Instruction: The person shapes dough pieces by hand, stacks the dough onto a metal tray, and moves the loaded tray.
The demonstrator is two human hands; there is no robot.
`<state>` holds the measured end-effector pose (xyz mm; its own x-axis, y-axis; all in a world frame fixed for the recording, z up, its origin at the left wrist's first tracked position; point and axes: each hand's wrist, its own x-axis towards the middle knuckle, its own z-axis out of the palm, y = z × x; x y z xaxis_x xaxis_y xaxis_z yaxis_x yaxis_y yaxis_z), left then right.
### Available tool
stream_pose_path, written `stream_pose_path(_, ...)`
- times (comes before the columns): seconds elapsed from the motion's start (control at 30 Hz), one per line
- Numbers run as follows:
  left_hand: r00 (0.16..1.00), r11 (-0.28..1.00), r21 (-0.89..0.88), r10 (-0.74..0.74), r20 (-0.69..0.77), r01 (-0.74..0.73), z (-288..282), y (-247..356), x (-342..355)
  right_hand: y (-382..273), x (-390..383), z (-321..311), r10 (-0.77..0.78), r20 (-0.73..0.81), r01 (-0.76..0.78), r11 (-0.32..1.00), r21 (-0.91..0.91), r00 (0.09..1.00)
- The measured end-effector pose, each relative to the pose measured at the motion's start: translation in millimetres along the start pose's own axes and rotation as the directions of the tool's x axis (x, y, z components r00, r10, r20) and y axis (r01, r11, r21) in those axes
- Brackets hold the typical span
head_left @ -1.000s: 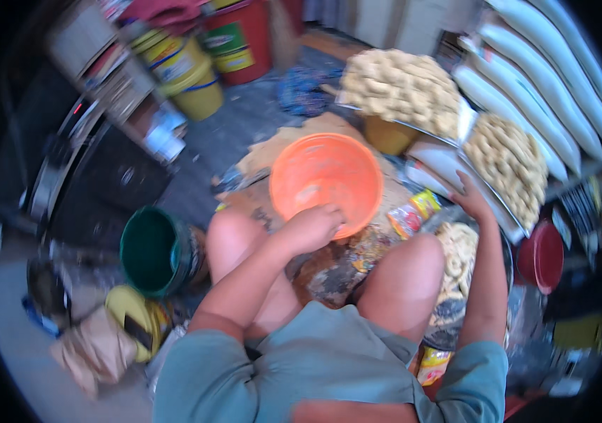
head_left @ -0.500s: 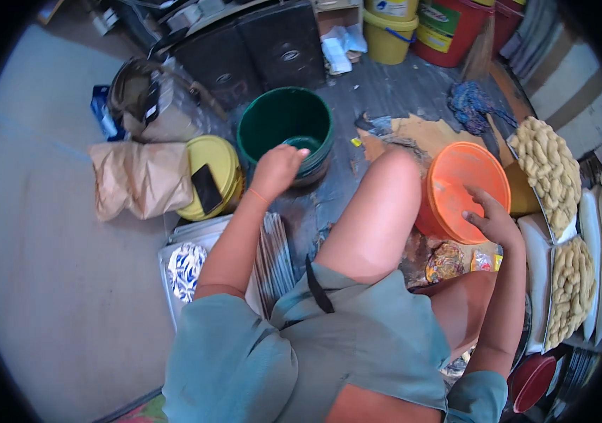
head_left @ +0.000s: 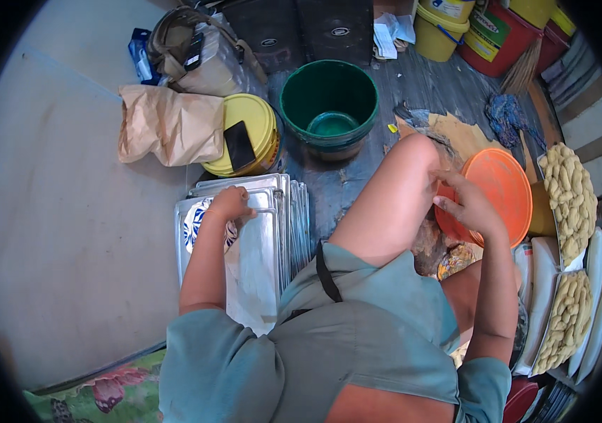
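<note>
**Seated on the floor, one hand on the trays, one on the orange bowl**

The person sits low, knees bent, arms reaching to either side. The left hand (head_left: 230, 204) is down on the stack of metal trays (head_left: 283, 211) at their left, fingers curled over the top tray, where a crumpled piece of clear plastic (head_left: 251, 268) and a blue-and-white patterned bit lie; whether the fingers actually pinch anything I cannot tell. The trays lie flat on the floor, stacked with their edges fanned toward the raised knee.

The right hand (head_left: 466, 204) is at the near rim of the orange bowl (head_left: 501, 190), fingers spread and half open, touching the rim and inner wall rather than gripping it tightly. The bowl is tilted, its mouth facing the person, just beside the right knee and resting over brown paper (head_left: 456, 130).

Beyond the trays stands a green bucket (head_left: 329, 102), upright, with a yellow lid (head_left: 251, 120) to its left carrying a dark phone (head_left: 239, 145). A brown paper bag (head_left: 167, 127) lies touching the lid's left side. To the person's right, trays of pale dough pieces (head_left: 572, 190) run along the edge, one lot just beside the bowl. Yellow and red buckets (head_left: 470, 28) stand at the far end.
</note>
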<state>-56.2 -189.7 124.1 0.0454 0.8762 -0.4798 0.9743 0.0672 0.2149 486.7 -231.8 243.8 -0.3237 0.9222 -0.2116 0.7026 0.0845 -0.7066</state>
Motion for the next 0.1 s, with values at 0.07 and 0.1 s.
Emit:
stream_pose_path(0.07,1.000,0.998,0.059,0.005,0.028,-0.007,9.2,-9.4,-17.8,-0.4,6.2,7.9,-0.111,-0.064,0.110,0.994,-0.018,0.992)
stream_pose_path(0.1,1.000,0.999,0.052,-0.010,0.022,0.009,11.6,-14.9,-25.2,-3.5,8.3,8.2,-0.120,-0.050,0.120,0.993,0.008,0.992)
